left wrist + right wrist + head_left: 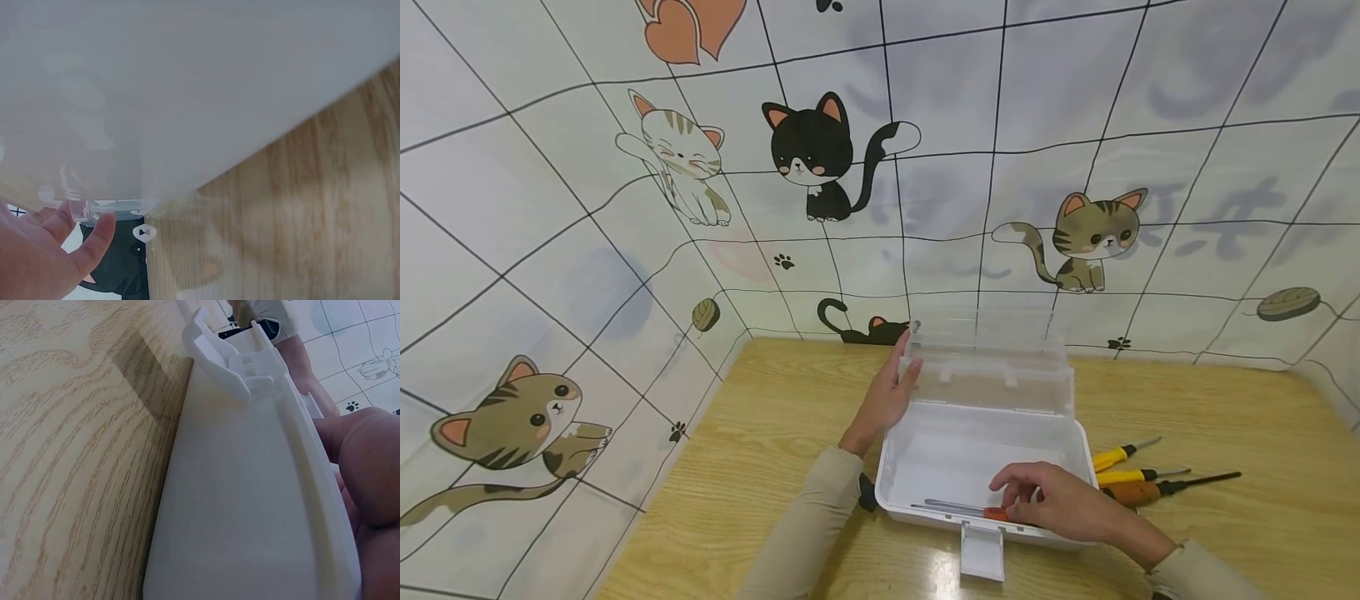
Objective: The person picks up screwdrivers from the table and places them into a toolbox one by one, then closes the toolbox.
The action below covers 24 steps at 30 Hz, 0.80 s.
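A white plastic toolbox (955, 446) with a raised clear lid (992, 387) sits on the table. My left hand (886, 400) holds the lid's left edge, thumb on the near side; the left wrist view shows the fingers (94, 247) at the clear edge. My right hand (1052, 504) reaches into the front right of the box, fingers bent beside a red-handled screwdriver (996, 514). The hand covers part of the handle, so its grip is unclear. Two slim metal shafts (955, 506) lie along the front wall. In the right wrist view, the box wall (244, 500) hides most of the fingers.
Right of the box lie two yellow-handled screwdrivers (1112, 458) and one with an orange-brown handle (1131, 493). A white latch (982, 552) hangs down in front. A small black object (867, 493) shows by the left sleeve. Cat-patterned sheeting (955, 192) rises behind the wooden table (775, 417).
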{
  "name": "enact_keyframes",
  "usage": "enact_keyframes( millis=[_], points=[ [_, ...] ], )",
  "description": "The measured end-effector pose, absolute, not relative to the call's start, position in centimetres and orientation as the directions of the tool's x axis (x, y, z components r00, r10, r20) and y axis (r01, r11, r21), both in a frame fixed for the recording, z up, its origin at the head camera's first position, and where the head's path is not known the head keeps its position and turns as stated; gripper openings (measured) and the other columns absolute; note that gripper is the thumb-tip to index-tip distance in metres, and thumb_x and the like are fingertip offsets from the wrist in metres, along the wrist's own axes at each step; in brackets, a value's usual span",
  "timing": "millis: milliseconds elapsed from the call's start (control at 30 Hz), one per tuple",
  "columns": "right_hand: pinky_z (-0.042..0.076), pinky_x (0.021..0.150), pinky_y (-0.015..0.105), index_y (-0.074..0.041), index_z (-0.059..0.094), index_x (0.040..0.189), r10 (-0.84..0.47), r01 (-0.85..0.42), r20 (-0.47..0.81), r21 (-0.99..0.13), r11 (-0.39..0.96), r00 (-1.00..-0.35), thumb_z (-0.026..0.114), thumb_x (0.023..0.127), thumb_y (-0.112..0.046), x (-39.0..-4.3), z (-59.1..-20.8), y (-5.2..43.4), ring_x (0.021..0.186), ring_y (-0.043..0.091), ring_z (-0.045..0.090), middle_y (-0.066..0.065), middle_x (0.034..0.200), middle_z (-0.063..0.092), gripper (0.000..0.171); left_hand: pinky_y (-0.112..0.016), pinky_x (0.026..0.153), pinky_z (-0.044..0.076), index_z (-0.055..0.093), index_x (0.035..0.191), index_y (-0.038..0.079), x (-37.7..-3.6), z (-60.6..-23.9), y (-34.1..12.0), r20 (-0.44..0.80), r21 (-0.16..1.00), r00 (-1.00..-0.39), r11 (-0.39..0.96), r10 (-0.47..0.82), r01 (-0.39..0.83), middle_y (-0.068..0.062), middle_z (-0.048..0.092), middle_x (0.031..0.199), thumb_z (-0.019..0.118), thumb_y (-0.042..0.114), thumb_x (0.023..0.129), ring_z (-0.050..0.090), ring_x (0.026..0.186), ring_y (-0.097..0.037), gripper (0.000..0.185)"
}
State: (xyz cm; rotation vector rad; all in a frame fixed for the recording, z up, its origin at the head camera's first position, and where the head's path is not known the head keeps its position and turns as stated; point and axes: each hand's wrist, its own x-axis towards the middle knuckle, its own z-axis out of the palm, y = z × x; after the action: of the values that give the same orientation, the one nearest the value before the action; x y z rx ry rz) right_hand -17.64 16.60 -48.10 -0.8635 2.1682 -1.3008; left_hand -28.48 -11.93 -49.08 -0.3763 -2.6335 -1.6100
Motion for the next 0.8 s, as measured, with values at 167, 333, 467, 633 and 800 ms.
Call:
enact_keyframes(
  millis=[167, 333, 467, 633, 800],
  points=[
    [0.049, 0.064, 0.025, -0.004, 0.065, 0.115, -0.714, -0.267, -0.062, -0.902, 0.34, -0.698, 0.066, 0.093, -0.011, -17.62, -48.1, 16.62, 0.077, 0.006, 0.059, 0.001, 0.093, 0.066, 0.023, -0.056, 0.106, 0.041, 0.012, 0.16, 0.035, -28.43, -49.09, -11.92, 0.147, 0.876, -0.971, 0.43, 0.19, 0.217, 0.003, 0.019, 0.164, 0.038, 0.056, 0.103, 0.069, 0.105, -0.034, 0.066],
    [0.05, 0.067, 0.025, -0.004, 0.065, 0.115, -0.711, -0.277, -0.058, -0.896, 0.346, -0.701, 0.065, 0.094, -0.011, -17.73, -48.02, 16.78, 0.079, 0.006, 0.059, 0.002, 0.094, 0.067, 0.022, -0.058, 0.108, 0.037, 0.013, 0.16, 0.034, -28.42, -49.04, -11.94, 0.154, 0.877, -0.97, 0.427, 0.189, 0.222, 0.002, 0.02, 0.164, 0.038, 0.056, 0.103, 0.069, 0.107, -0.034, 0.066],
    [0.05, 0.069, 0.025, -0.003, 0.065, 0.115, -0.717, -0.289, -0.043, -0.897, 0.334, -0.696, 0.063, 0.095, -0.01, -17.82, -47.9, 16.8, 0.082, 0.006, 0.06, 0.004, 0.095, 0.068, 0.021, -0.059, 0.108, 0.036, 0.013, 0.16, 0.035, -28.39, -49.05, -11.94, 0.15, 0.876, -0.972, 0.431, 0.183, 0.216, 0.002, 0.021, 0.164, 0.038, 0.057, 0.103, 0.068, 0.108, -0.034, 0.066],
    [0.05, 0.069, 0.026, -0.002, 0.065, 0.115, -0.715, -0.286, -0.036, -0.902, 0.324, -0.698, 0.062, 0.096, -0.008, -17.84, -47.92, 16.83, 0.082, 0.006, 0.06, 0.006, 0.095, 0.068, 0.02, -0.058, 0.108, 0.037, 0.013, 0.159, 0.036, -28.42, -49.04, -11.88, 0.143, 0.875, -0.972, 0.436, 0.185, 0.211, 0.002, 0.021, 0.164, 0.038, 0.057, 0.102, 0.068, 0.108, -0.034, 0.066],
    [0.05, 0.069, 0.025, -0.002, 0.065, 0.115, -0.712, -0.287, -0.032, -0.901, 0.324, -0.701, 0.062, 0.097, -0.008, -17.84, -47.95, 16.88, 0.082, 0.006, 0.06, 0.006, 0.095, 0.068, 0.02, -0.057, 0.104, 0.042, 0.012, 0.159, 0.036, -28.38, -48.97, -11.86, 0.141, 0.876, -0.972, 0.433, 0.188, 0.211, 0.001, 0.021, 0.164, 0.038, 0.057, 0.103, 0.068, 0.107, -0.034, 0.066]
  ],
)
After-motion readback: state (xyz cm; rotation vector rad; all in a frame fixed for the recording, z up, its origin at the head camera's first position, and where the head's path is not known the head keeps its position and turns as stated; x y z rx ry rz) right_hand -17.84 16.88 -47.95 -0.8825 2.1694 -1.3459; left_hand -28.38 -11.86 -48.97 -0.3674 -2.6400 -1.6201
